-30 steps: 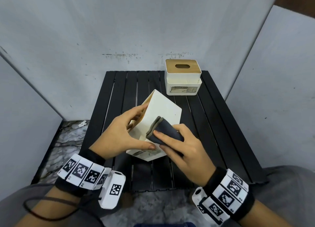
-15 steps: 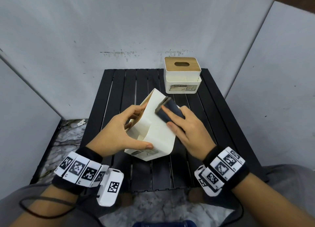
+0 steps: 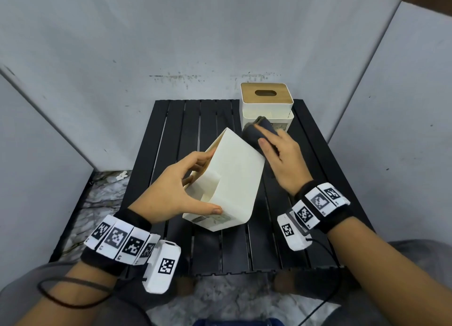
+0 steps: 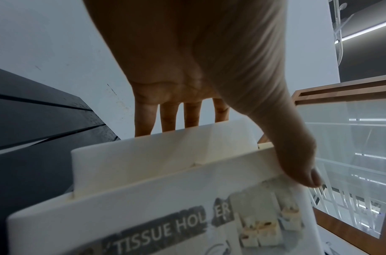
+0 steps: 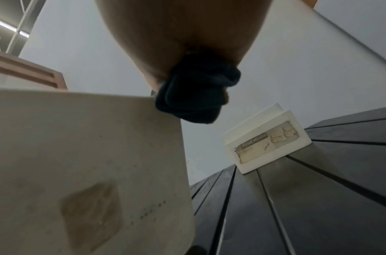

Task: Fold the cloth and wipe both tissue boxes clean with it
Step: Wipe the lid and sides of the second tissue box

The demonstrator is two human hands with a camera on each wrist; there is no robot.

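Observation:
A white tissue box (image 3: 232,181) is tipped on edge over the black slatted table (image 3: 195,120), its pale bottom face turned up. My left hand (image 3: 176,191) grips it, thumb on the labelled near end (image 4: 187,215) and fingers (image 4: 178,119) over the far side. My right hand (image 3: 281,154) holds the folded dark cloth (image 3: 256,133) at the box's far upper corner; the cloth (image 5: 198,96) is bunched under the palm against the box's edge (image 5: 100,155). The second white tissue box (image 3: 266,105), with a wooden lid, stands upright at the table's back right and shows its label (image 5: 268,143).
Grey panels wall in the table at the back and on both sides. Marble floor (image 3: 97,203) shows to the left and below the table's near edge. Bare slats lie at the back left and along the right side.
My right hand has slid the cloth up the box's upturned face, from the near end to the far upper corner. My left hand has kept its hold on the tilted box.

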